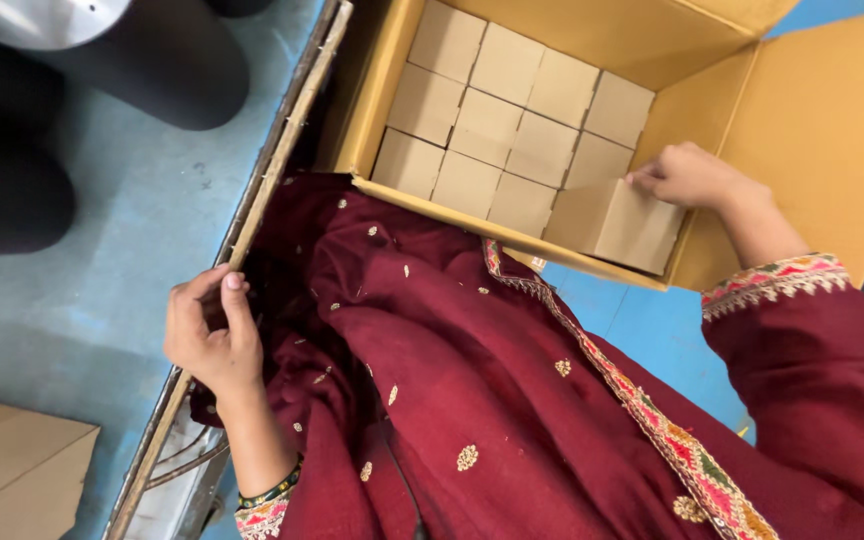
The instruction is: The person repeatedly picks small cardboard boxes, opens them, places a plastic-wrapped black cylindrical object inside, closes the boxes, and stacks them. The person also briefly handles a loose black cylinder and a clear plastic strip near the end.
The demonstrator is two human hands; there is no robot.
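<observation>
Head view showed, nearest the camera, a dark red embroidered shawl (pixel 472 390) draped across the person's lap and hanging over the near wall of an open cardboard carton (pixel 812 120). The left hand (pixel 210 335) rested on the edge of a worn metal-edged frame (pixel 272 170) at the left, fingers loosely curled and holding nothing. A separate closed brown box (pixel 12 470) lay below it at the lower left, on the blue floor (pixel 132 220). Farther out, the right hand (pixel 687 175) reached into the carton, fingers closed over the top edge of a small plain cardboard box (pixel 617 225), which sat tilted against the carton's near right corner and was not yet level with its neighbours. Beyond it, a layer of like small boxes (pixel 512 120) filled the carton floor in tight rows, with one gap left at that corner. Judged risks: the tilted box could jam on the adjacent box or the carton wall if pressed down at an angle, crushing a corner; the shawl's hanging edge could be trapped under it; the one-handed grip at the top edge could slip.
</observation>
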